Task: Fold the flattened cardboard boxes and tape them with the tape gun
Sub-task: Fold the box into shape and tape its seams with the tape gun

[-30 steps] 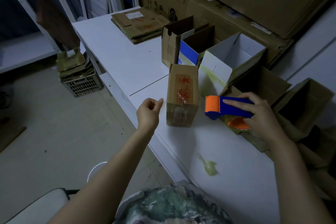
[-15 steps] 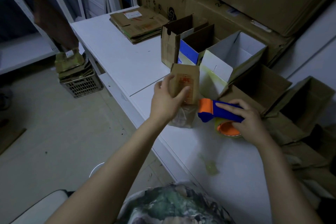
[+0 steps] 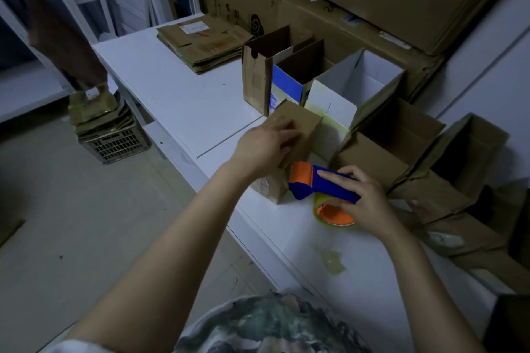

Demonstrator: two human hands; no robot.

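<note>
The left hand [image 3: 266, 144], arm outstretched, clasps the small cardboard box [image 3: 307, 128] tilted on the desk [image 3: 186, 100]. Just beside it, the right hand [image 3: 365, 205] grips the tape gun [image 3: 329, 190].

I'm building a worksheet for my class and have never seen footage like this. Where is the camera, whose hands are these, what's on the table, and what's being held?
No machine here: a person wears a wide-angle camera on the head, so the one view looks forward and down at their own arms. The left hand holds a small brown box on the white table. The right hand grips a blue and orange tape gun, its nose close to that box. Behind stand opened boxes, among them a white box, and farther back lies a stack of flattened boxes.
</note>
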